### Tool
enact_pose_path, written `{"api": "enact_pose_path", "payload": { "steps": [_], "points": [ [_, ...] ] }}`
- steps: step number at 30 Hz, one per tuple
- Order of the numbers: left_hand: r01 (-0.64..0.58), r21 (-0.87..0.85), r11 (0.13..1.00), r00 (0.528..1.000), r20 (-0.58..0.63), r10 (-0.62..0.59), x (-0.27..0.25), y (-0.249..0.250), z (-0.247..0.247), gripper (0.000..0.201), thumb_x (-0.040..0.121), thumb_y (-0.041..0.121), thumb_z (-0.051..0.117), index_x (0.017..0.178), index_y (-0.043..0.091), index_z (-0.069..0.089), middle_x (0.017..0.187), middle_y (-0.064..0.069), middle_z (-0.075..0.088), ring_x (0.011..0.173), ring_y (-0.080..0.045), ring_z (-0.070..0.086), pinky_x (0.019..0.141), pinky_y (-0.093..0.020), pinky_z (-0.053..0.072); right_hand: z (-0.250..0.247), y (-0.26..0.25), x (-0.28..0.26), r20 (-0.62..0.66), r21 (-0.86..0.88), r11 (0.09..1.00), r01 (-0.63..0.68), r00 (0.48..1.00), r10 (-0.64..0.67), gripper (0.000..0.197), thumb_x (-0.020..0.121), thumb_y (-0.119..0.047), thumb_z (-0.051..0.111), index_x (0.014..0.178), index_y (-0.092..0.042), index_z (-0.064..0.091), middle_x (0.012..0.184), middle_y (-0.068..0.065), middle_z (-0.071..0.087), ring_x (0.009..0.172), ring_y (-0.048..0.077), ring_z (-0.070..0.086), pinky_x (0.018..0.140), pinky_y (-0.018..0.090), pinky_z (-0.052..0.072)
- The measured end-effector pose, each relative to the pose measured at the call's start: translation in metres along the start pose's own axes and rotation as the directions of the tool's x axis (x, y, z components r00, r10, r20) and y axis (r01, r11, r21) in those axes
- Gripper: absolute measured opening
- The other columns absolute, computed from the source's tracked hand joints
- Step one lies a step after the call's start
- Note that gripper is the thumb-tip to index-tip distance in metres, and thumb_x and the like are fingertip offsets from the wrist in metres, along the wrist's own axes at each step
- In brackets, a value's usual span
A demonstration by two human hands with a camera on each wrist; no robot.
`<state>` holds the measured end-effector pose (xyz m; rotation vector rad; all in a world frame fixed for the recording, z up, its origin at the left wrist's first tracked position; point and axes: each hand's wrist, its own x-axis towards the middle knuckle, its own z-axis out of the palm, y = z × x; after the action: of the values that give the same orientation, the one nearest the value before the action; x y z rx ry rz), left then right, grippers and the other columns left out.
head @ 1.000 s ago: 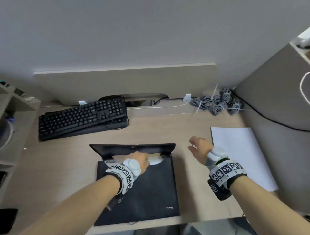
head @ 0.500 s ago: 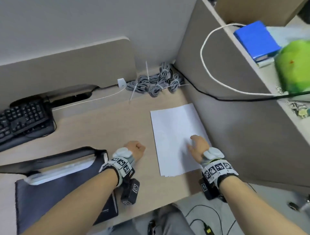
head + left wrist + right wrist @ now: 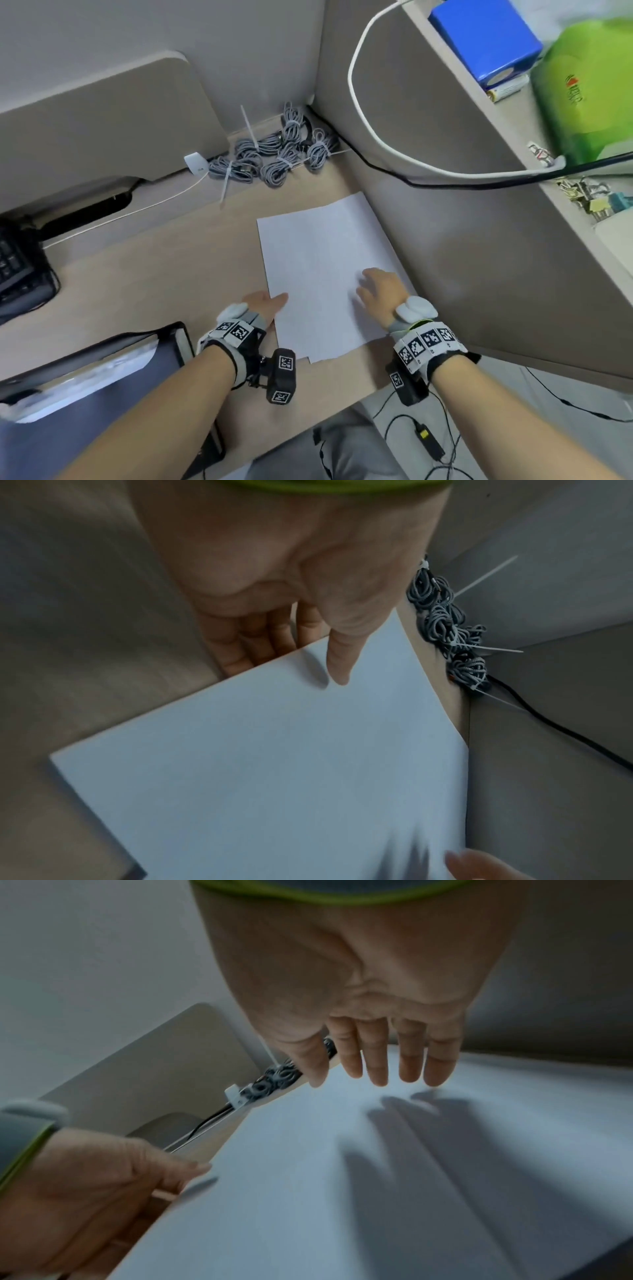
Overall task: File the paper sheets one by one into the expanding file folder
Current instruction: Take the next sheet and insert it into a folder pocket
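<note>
Nearest the person, at the front-left part of the desk [image 3: 144, 274], the black expanding file folder [image 3: 102, 404] is lying with its flap thrown back, and white sheets are showing in its open mouth. The folder is running off the left edge of the head view.

Just right of it, the left hand [image 3: 262, 305] is reaching to the left edge of the paper stack [image 3: 325, 270]. The thumb is lying on top of the sheet while the fingers [image 3: 246, 642] are tucked under that edge, so the hand is pinching the paper between thumb and fingers. How many sheets it is taking is hard to judge, since the wrist view is blurred.

The stack is lying at the front-right part of the desk, close against the grey side partition [image 3: 462, 240], with its near corner by the desk's front edge. A lower sheet is peeking out slightly at that near corner.

The right hand [image 3: 380, 287] is hovering over the right half of the stack, fingers [image 3: 377, 1056] straight and slightly spread, holding nothing; its shadow is falling on the paper below, and the fingertips may be just touching it.

Farther back, in the desk's rear-right corner, bundles of grey cable [image 3: 274, 154] tied with white zip ties are lying in a heap. A black keyboard [image 3: 20, 267] is sitting at the left edge.
</note>
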<state>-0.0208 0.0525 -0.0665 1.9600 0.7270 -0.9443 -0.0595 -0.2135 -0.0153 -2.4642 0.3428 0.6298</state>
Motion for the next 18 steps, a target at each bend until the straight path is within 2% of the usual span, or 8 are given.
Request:
{"api": "enact_pose_path", "payload": {
  "steps": [2,5,8,11,13,15,17,18],
  "points": [
    [-0.020,0.011,1.000,1.000,0.017,0.020,0.002,0.003,0.001,0.048,0.065,0.049,0.066,0.081,0.005,0.068,0.082,-0.013,0.073,0.075,-0.032,0.070,0.076,-0.042,0.058,-0.006,0.006,0.000,-0.043,-0.003,0.999,-0.043,0.998,0.042,0.043,0.089,-0.028,0.058,0.126,-0.007,0.055,0.128,0.010,0.060,0.120,0.029,0.053,0.101,0.035,0.042],
    [-0.053,-0.003,0.999,0.997,0.051,0.053,-0.006,0.015,0.003,0.029,0.077,0.029,0.068,0.063,0.004,0.061,0.063,-0.017,0.065,0.061,-0.028,0.059,0.059,-0.035,0.044,-0.006,0.009,-0.001,-0.015,-0.056,0.994,-0.096,0.995,0.095,0.036,0.089,-0.027,0.058,0.115,-0.001,0.057,0.118,0.015,0.062,0.112,0.034,0.055,0.095,0.042,0.045],
    [-0.035,-0.010,0.999,0.998,0.053,0.036,-0.001,0.017,0.004,0.024,0.083,0.026,0.068,0.078,0.002,0.065,0.071,-0.013,0.067,0.063,-0.026,0.061,0.056,-0.032,0.046,0.000,0.000,-0.003,-0.012,-0.055,0.994,-0.099,0.995,0.099,0.035,0.087,-0.029,0.058,0.109,-0.003,0.057,0.105,0.014,0.066,0.101,0.035,0.058,0.085,0.045,0.049],
    [-0.018,-0.007,1.000,0.997,0.074,0.019,0.008,0.014,0.002,0.041,0.076,0.033,0.074,0.099,-0.001,0.067,0.096,-0.018,0.071,0.086,-0.034,0.069,0.075,-0.039,0.057,0.003,-0.003,-0.004,0.031,0.028,0.988,-0.150,0.988,0.149,0.038,0.083,-0.040,0.053,0.113,-0.017,0.052,0.108,0.006,0.065,0.099,0.029,0.061,0.083,0.042,0.052],
    [-0.020,-0.030,0.999,0.996,0.087,0.023,0.016,0.012,-0.002,0.052,0.072,0.026,0.078,0.109,-0.007,0.064,0.107,-0.026,0.067,0.096,-0.042,0.066,0.081,-0.042,0.054,0.003,-0.001,-0.004,0.054,0.112,0.973,-0.201,0.979,0.196,0.042,0.083,-0.046,0.052,0.120,-0.027,0.048,0.119,0.000,0.064,0.106,0.023,0.062,0.091,0.040,0.051],
    [-0.010,-0.015,1.000,0.997,0.073,0.011,0.021,0.009,-0.006,0.059,0.066,0.025,0.079,0.112,-0.007,0.063,0.109,-0.025,0.067,0.097,-0.042,0.066,0.080,-0.044,0.054,0.001,-0.002,-0.004,0.012,0.202,0.955,-0.218,0.975,0.220,0.045,0.087,-0.039,0.057,0.128,-0.022,0.049,0.128,0.001,0.060,0.116,0.022,0.058,0.099,0.038,0.046],
    [-0.004,-0.008,1.000,0.997,0.076,0.005,0.026,0.010,-0.009,0.052,0.074,0.017,0.076,0.114,-0.012,0.059,0.115,-0.029,0.064,0.102,-0.045,0.063,0.075,-0.039,0.052,-0.003,0.001,-0.002,-0.047,0.250,0.939,-0.236,0.966,0.255,0.046,0.090,-0.029,0.060,0.132,-0.014,0.050,0.132,0.005,0.057,0.122,0.023,0.054,0.102,0.032,0.042],
    [-0.006,-0.010,1.000,0.998,0.068,0.007,0.026,0.009,-0.010,0.046,0.079,0.013,0.074,0.114,-0.012,0.059,0.117,-0.028,0.063,0.105,-0.045,0.062,0.079,-0.039,0.052,-0.004,0.001,-0.002,-0.047,0.257,0.933,-0.251,0.961,0.272,0.046,0.090,-0.028,0.060,0.132,-0.012,0.049,0.133,0.006,0.056,0.123,0.023,0.053,0.101,0.031,0.041]
  ]
}}
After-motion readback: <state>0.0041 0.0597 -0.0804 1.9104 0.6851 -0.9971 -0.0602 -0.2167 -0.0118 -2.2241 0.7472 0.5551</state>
